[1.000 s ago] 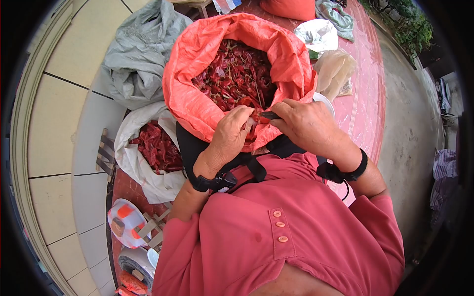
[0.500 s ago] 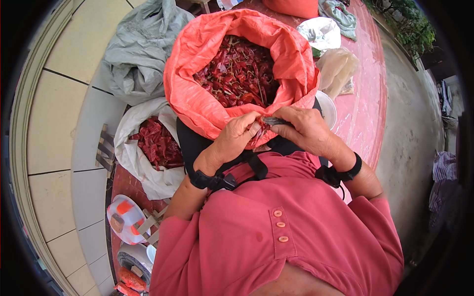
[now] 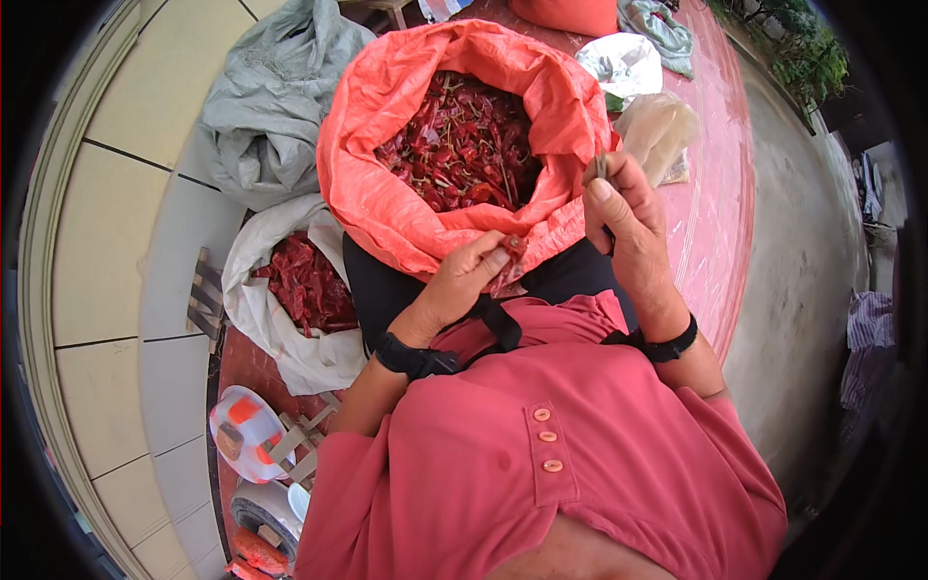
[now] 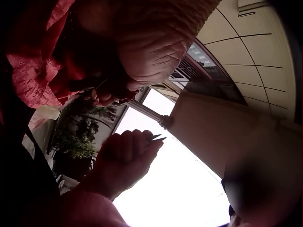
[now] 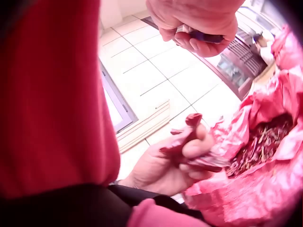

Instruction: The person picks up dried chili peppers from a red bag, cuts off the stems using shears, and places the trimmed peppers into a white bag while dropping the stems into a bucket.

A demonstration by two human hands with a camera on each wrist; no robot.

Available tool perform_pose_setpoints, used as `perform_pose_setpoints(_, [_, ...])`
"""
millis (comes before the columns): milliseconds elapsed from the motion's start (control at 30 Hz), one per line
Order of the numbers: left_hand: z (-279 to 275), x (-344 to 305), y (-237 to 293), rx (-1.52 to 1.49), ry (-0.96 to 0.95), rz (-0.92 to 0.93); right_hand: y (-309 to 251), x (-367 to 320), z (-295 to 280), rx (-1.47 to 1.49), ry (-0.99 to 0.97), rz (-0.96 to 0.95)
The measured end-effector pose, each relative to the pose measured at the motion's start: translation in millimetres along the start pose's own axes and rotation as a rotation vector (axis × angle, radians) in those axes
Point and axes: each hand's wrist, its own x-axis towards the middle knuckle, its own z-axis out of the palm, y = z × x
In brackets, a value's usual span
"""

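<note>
My left hand (image 3: 462,280) pinches a few dried red chillies (image 3: 512,253) between thumb and fingers, just at the near rim of a red woven sack (image 3: 362,145). In the right wrist view these chillies (image 5: 182,144) stick out past the thumb. Raised to the right of the sack's rim, my right hand (image 3: 630,217) grips small snips (image 3: 601,167). Two pointed blades (image 4: 158,139) of the snips show apart in the left wrist view. Many dried chillies and stems (image 3: 464,145) fill the red sack.
A white sack (image 3: 314,362) with red chillies stands to the left, below a grey-green sack (image 3: 275,106). On the right lie a white bag (image 3: 623,68) and a beige bag (image 3: 657,135). At lower left are a plastic bowl (image 3: 232,411) and a slatted wooden stool (image 3: 300,449).
My right hand with the snips has parted from the left hand and moved up and right. The left hand still pinches the chillies near the sack's rim.
</note>
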Motion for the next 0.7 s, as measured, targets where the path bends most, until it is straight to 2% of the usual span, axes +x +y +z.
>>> perform_pose_setpoints(33, [-2.2, -5.0, 4.9, -0.141, 0.084, -0.002, 1.1, -4.1, -2.2, -0.067, -0.007, 0.043])
perform_pose_setpoints(100, [-8.9, -0.9, 8.8, -0.02, 0.076, 0.1, 1.6, -4.0, -5.7, -0.209, -0.044, 0.121])
perform_pose_setpoints(167, [-8.6, 4.5, 11.2, 0.036, 0.095, 0.158, 10.7, -6.1, -0.8, -0.415, -0.085, 0.057])
perform_pose_setpoints(233, [-10.1, 2.4, 10.1, 0.05, 0.101, 0.133, 3.2, -9.2, 12.3, -0.572, -0.116, 0.057])
perform_pose_setpoints(333, [-8.3, -0.2, 7.2, 0.103, 0.145, 0.152, 17.3, -7.8, 16.2, -0.488, -0.023, 0.142])
perform_pose_setpoints(533, [-3.9, -0.5, 20.2, 0.361, 0.242, 0.208, 30.3, -3.6, 16.4, -0.631, -0.033, -0.074])
perform_pose_setpoints(600, [-3.9, 0.5, 16.7, 0.467, 0.252, 0.2, 32.1, -3.0, 15.1, -0.668, -0.046, -0.04])
perform_pose_setpoints(700, [-4.3, 2.0, 14.3, 0.633, 0.293, 0.337, 29.7, -4.1, 16.1, -0.687, -0.07, 0.069])
